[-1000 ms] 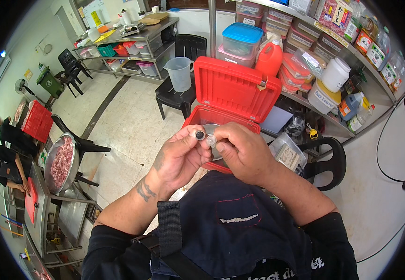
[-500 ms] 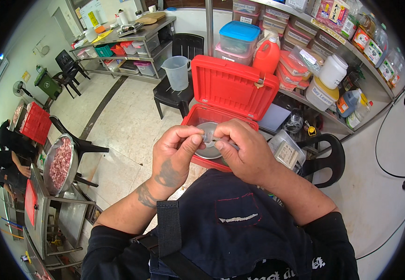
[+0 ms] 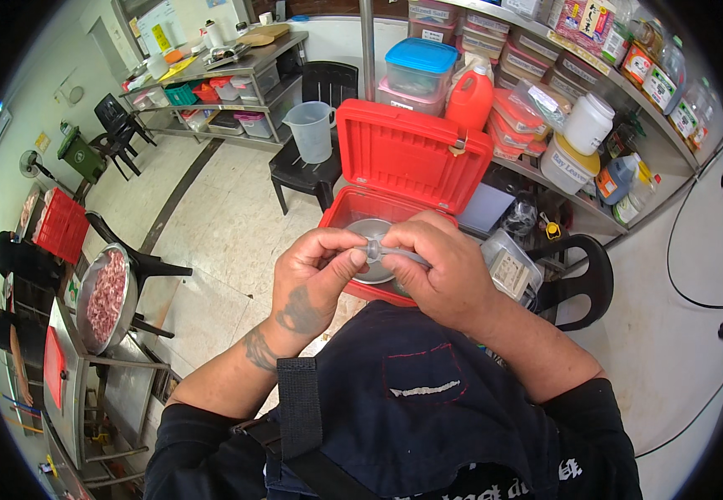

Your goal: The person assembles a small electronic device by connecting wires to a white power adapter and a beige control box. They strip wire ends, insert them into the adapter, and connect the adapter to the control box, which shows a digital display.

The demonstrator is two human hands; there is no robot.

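Observation:
Above an open red cooler box [image 3: 361, 200], my two hands meet at a small translucent piece [image 3: 373, 249] with a greyish strip [image 3: 405, 254] running from it into the right hand. Whether it is a tube or twisted plastic cannot be made out. My left hand [image 3: 316, 262] pinches one end between thumb and fingertips. With its thumb and bent index finger, my right hand [image 3: 441, 262] grips the strip. Below them, a round metal bowl [image 3: 367, 227] sits in the cooler, partly hidden by my fingers.
A clear measuring jug [image 3: 311, 132] stands on a black chair behind the cooler. Shelves at the right hold tubs and bottles. At the left are a large metal basin [image 3: 125, 319] of cut meat, a steel table [image 3: 70, 375] and other people. Another black chair [image 3: 587, 283] is right.
The translucent piece shows more plainly between my fingers, and the strip now lies along my right thumb. At the left, one person has shifted beside the table.

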